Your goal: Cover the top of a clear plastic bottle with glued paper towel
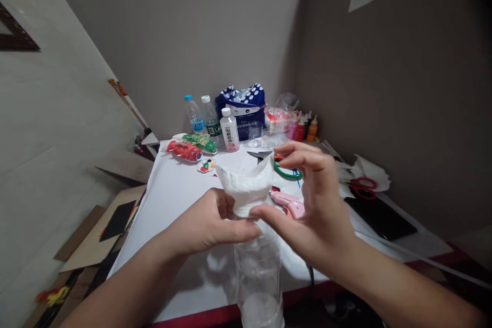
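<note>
A white cup-shaped piece [246, 187] with two pointed corners sits at the top of a clear plastic bottle [258, 277], near the middle of the view. My left hand [215, 218] is wrapped round the neck just below the white piece, its thumb across the front. My right hand [315, 195] touches the piece from the right, thumb at its lower edge and fingertips by the right point. Behind my right hand lie a pink glue gun [288, 202] and green-handled scissors [288, 171].
Bottles [229, 130], a blue packet [246, 107] and paint bottles [313, 129] stand at the back of the white table [172, 205]. Red and green painted bottles [184, 151] lie left. Red scissors [363, 187] and a black tablet-like slab [380, 218] lie right.
</note>
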A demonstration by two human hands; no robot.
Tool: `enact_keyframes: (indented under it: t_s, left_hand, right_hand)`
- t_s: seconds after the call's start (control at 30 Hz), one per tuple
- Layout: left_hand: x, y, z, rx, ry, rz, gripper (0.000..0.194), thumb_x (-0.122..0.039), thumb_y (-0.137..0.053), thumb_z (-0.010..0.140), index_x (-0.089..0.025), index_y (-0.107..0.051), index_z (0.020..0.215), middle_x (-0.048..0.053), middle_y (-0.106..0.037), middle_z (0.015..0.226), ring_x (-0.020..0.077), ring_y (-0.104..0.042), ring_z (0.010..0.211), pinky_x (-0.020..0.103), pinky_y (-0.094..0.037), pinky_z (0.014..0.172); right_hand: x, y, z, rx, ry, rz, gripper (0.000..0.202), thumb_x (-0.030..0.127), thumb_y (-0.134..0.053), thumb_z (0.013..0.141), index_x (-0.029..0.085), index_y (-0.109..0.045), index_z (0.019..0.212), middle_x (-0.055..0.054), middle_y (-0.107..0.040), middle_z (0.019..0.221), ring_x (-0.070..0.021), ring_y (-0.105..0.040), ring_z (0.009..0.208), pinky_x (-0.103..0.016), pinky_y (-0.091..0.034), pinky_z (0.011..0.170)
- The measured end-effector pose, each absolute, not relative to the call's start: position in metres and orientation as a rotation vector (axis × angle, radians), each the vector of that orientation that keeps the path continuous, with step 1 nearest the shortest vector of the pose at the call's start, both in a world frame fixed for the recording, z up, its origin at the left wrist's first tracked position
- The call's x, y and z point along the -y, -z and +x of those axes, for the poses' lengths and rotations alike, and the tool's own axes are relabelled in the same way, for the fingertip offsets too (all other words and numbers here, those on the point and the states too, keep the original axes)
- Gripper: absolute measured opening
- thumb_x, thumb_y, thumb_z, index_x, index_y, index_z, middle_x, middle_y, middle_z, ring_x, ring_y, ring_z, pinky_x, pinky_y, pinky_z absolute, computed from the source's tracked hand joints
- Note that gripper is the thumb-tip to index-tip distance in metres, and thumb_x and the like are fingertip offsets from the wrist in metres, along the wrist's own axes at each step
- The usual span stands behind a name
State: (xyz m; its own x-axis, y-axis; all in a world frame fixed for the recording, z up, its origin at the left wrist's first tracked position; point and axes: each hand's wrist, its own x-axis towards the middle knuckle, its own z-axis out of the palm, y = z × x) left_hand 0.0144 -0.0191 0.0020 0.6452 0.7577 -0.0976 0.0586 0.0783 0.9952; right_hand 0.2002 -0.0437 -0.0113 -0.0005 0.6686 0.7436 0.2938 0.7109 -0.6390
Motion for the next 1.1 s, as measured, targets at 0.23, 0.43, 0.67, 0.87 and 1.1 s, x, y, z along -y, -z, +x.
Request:
enact_keyframes:
  t_s: [0.23, 0.43, 0.67, 0.87, 1.1]
  left_hand:
    - [0.014, 0.004, 0.011, -0.648, -0.548, 1.404, 0.052, -0.031, -0.075, 0.075, -0.017, -0.063, 0.124, 0.010, -0.070, 0.109, 0.0282, -0.061, 0.107, 0.042, -0.044, 0.094]
    - [0.015, 0.006, 0.014, -0.594, -0.572, 1.407, 0.052, -0.033, -0.072, 0.079, -0.020, -0.060, 0.128, 0.009, -0.067, 0.118, 0.0265, -0.060, 0.110, 0.040, -0.044, 0.096]
    - [0.018, 0.003, 0.014, -0.656, -0.582, 1.468, 0.056, -0.036, -0.074, 0.078, -0.020, -0.057, 0.129, 0.009, -0.064, 0.123, 0.0265, -0.060, 0.110, 0.040, -0.046, 0.096]
    - [0.022, 0.000, 0.015, -0.680, -0.571, 1.485, 0.062, -0.035, -0.075, 0.077, -0.023, -0.053, 0.133, 0.009, -0.060, 0.131, 0.0286, -0.057, 0.118, 0.041, -0.045, 0.100]
    - [0.022, -0.003, 0.015, -0.696, -0.589, 1.477, 0.044, -0.028, -0.075, 0.076, -0.020, -0.062, 0.118, 0.008, -0.068, 0.115, 0.0244, -0.064, 0.104, 0.035, -0.050, 0.090]
  right_hand:
    - [0.024, 0.033, 0.214, 1.479, -0.679, -0.813, 0.041, 0.025, -0.067, 0.082, 0.030, -0.044, 0.116, -0.006, -0.049, 0.124, -0.0230, -0.047, 0.122, -0.043, -0.036, 0.107]
    - [0.028, 0.035, 0.221, 1.488, -1.333, -0.830, 0.027, 0.039, -0.060, 0.089, 0.026, -0.056, 0.112, -0.005, -0.064, 0.108, -0.0209, -0.061, 0.103, -0.037, -0.049, 0.091]
    - [0.039, 0.026, 0.214, 1.504, -1.237, -1.010, 0.020, 0.041, -0.067, 0.083, 0.021, -0.063, 0.083, 0.001, -0.061, 0.072, -0.0141, -0.060, 0.067, -0.023, -0.048, 0.054]
    - [0.044, 0.035, 0.213, 1.504, -1.090, -1.047, 0.022, 0.044, -0.064, 0.084, 0.022, -0.063, 0.083, 0.003, -0.056, 0.064, -0.0125, -0.054, 0.057, -0.022, -0.045, 0.045]
    - [0.045, 0.033, 0.217, 1.493, -1.181, -0.976, 0.021, 0.043, -0.062, 0.086, 0.022, -0.065, 0.087, 0.001, -0.063, 0.072, -0.0121, -0.053, 0.055, -0.025, -0.046, 0.048]
